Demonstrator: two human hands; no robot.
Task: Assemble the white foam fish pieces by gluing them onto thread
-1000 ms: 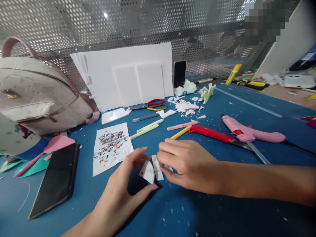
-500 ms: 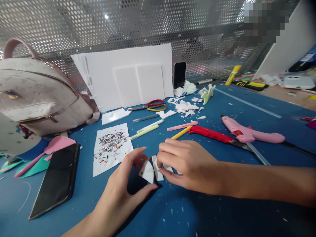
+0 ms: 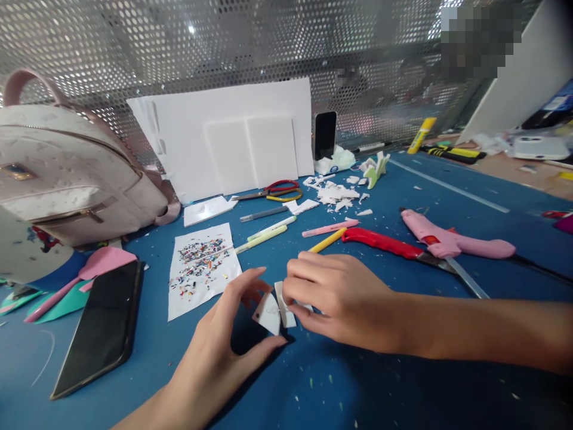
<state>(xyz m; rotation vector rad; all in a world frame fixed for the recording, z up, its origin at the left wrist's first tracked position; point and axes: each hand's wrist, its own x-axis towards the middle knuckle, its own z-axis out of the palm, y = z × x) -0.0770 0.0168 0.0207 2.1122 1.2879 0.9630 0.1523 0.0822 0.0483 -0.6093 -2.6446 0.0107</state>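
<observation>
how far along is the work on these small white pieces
Shaping looks at least partly done: the pointed white piece has clean edges and a dark dot, and white scraps lie behind. In hand, the left hand curves around it, and the right hand's fingers are at the white strip. Left: a gap shows between the two, so any joining seems unfinished; I can't tell more.

Nothing is legible (pink pen (image 3: 330, 228) print included)

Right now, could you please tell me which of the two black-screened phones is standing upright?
The far phone, beside the white board; the near phone lies on the blue table.
</observation>
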